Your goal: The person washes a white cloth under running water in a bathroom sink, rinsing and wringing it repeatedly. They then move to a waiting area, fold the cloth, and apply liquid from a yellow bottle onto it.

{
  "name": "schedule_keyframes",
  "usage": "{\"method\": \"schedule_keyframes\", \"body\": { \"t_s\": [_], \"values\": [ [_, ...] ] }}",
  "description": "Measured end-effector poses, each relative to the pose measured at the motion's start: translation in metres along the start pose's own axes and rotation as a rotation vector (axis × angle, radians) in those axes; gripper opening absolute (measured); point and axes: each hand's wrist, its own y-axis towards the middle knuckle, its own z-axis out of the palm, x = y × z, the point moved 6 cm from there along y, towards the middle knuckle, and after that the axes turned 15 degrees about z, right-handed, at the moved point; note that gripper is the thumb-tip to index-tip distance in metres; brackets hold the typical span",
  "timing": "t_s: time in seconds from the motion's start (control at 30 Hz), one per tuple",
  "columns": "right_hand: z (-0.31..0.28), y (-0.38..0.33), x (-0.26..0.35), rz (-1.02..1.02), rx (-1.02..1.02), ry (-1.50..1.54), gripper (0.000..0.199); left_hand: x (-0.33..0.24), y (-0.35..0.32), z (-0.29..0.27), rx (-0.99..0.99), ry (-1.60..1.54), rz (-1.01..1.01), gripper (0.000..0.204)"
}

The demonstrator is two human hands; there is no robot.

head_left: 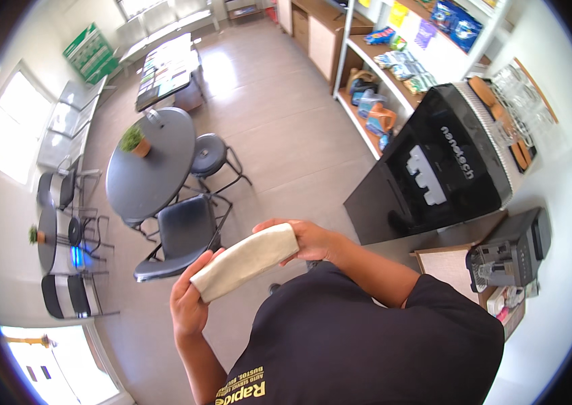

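A long cream-coloured cloth [245, 263], folded into a flat, narrow strip, is held up in front of my chest. At its lower left end my left hand [190, 304] grips it, the fingers curled behind the edge. My right hand [307, 239] is closed round the upper right end, its fingertips partly hidden behind the cloth. The strip slants up toward the right and bends slightly. What lies beneath it is hidden from this view.
Ahead on the left stands a round dark table [154, 165] with a potted plant [139, 142], a black chair [188, 233] and a stool [210, 155]. To the right are a black water dispenser [434, 162], a coffee machine [512, 256] and a white shelf [360, 121] with packets.
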Motion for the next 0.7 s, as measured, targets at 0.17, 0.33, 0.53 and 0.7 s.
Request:
{"method": "schedule_keyframes", "body": {
  "t_s": [0.17, 0.33, 0.53, 0.7],
  "values": [
    [-0.006, -0.02, 0.023, -0.076, -0.02, 0.001, 0.037, -0.001, 0.016, 0.02, 0.124, 0.073, 0.009, 0.042],
    [-0.037, -0.005, 0.001, -0.08, -0.056, 0.212, 0.035, 0.015, 0.025, 0.025, 0.116, 0.193, -0.031, 0.043],
    [-0.058, 0.01, -0.044, -0.017, -0.274, 0.299, 0.03, 0.016, 0.024, 0.021, 0.12, 0.336, -0.081, 0.044],
    [-0.046, 0.01, -0.044, -0.062, -0.191, 0.283, 0.029, 0.012, 0.019, 0.013, 0.137, 0.299, -0.125, 0.043]
  ]
}}
